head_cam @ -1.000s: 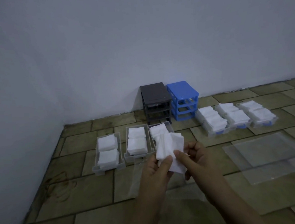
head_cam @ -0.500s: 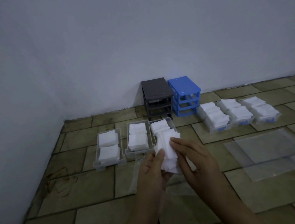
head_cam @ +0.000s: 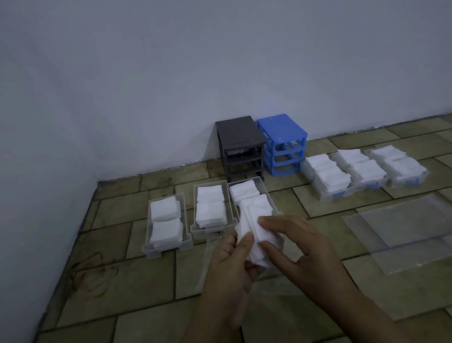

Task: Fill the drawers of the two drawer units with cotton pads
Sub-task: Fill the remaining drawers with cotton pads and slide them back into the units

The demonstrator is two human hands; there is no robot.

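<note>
Now lowered closer to the floor than a second ago, both hands working one bundle of cotton pads (head_cam: 255, 234) above the near end of the third grey drawer (head_cam: 265, 192). Left hand (head_cam: 233, 266) gripping the bundle from below, thumb curled over its front. Right hand (head_cam: 302, 246) pressing on it from the right, fingers (head_cam: 271, 223) nearly straight and narrowly spread. Lying flat on the tiled floor (head_cam: 108, 304) to the right, clear plastic bags (head_cam: 415, 226). Sitting side by side beyond the hands, first grey drawer (head_cam: 168, 247) and second grey drawer (head_cam: 213, 228), each holding two stacks of pads. Further right, three blue-handled drawers (head_cam: 368, 185) heaped with pads. Standing against the wall, dark grey drawer unit (head_cam: 240, 148) touching blue drawer unit (head_cam: 282, 143), both with slots open. No readable writing showing anywhere.
</note>
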